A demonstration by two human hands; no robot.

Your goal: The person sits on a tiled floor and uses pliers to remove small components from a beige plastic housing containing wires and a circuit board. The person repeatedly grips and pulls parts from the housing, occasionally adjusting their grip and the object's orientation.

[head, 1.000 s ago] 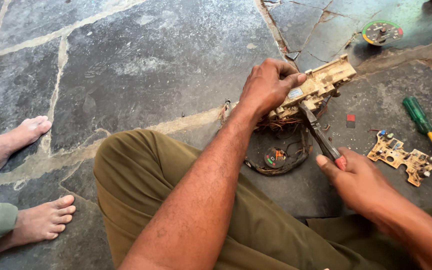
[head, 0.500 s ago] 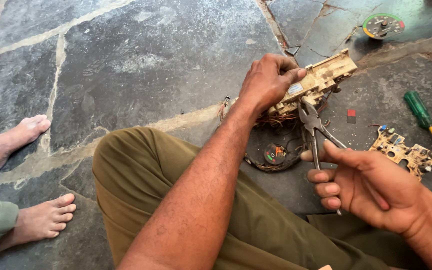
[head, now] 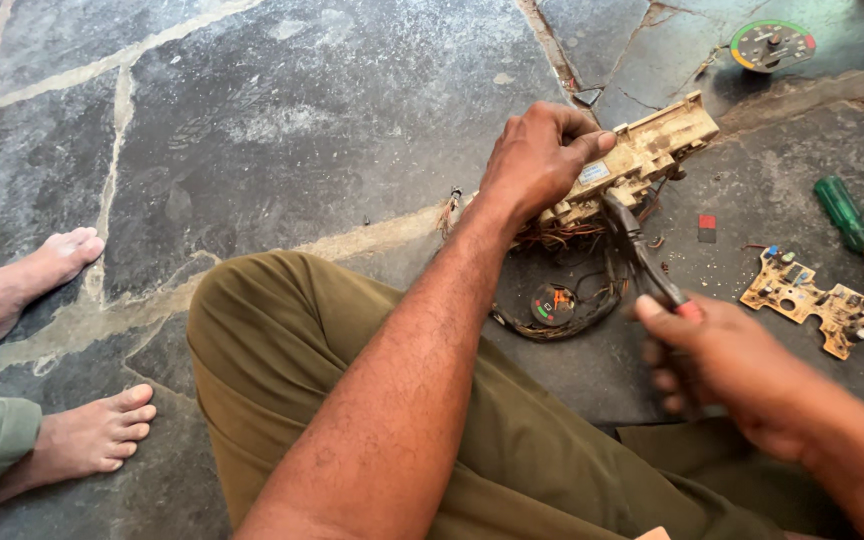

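The stone floor (head: pixel 282 130), dark slabs with pale joints, filled the view, and the person sat on it with an olive-trousered knee (head: pixel 282 340) raised in the middle. At the left edge lay another person's two bare feet (head: pixel 47 265), well apart from the work. The left hand (head: pixel 537 160) was closed around the near end of a long, yellowed plastic housing (head: pixel 652 150), which rested tilted on the floor in the upper right of centre. The housing looked light, rigid and brittle with age, so it was probably best held along its solid body rather than by its thin edges. The right hand (head: pixel 727 365) was wrapped tight around the handles of a pair of pliers (head: pixel 642 250), whose nose pointed up into the underside of the housing; whether it touched a wire could not be told. A tangle of dark wires (head: pixel 562 300) hung from the housing and coiled on the floor, soft, likely to snag, and crowding the pliers' path. To the right lay a bare tan circuit board (head: pixel 814 300), fragile in appearance, with a green-handled screwdriver (head: pixel 852 225) just beside it. A round gauge dial (head: pixel 772 45) lay at the top right, and a small red piece (head: pixel 707 222) near the housing.
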